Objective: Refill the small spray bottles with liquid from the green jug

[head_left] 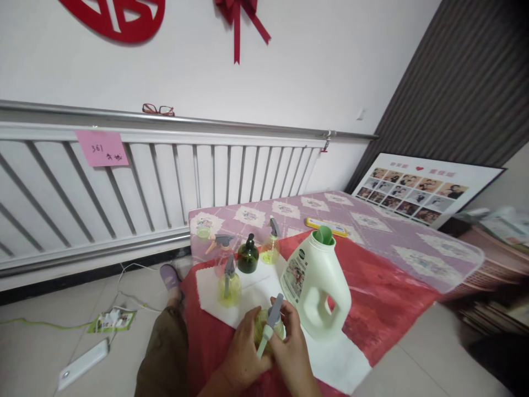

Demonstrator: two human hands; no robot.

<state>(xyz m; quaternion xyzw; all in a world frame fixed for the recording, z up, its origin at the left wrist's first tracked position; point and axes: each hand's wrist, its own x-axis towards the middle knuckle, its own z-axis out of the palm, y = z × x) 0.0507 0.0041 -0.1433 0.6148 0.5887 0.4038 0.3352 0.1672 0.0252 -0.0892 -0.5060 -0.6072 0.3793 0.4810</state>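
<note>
Both my hands meet low in the middle of the view around a small yellow-green spray bottle (264, 326) with a grey trigger head (273, 313). My left hand (243, 353) wraps the bottle's body from the left. My right hand (291, 344) closes on the bottle and its spray head from the right. Just right of them stands a large white detergent jug (320, 289) with its green spout uncapped. It rests on a white cloth (330, 361) laid over a red cover (388, 298).
Behind stand a yellow spray bottle (228, 282), a pink one (223, 248), a dark green pump bottle (248, 255) and another yellow sprayer (270, 245). A yellow flat pack (326, 227) lies on the purple cloth. A white radiator (165, 182) lines the wall. On the floor lies a white power strip (82, 364).
</note>
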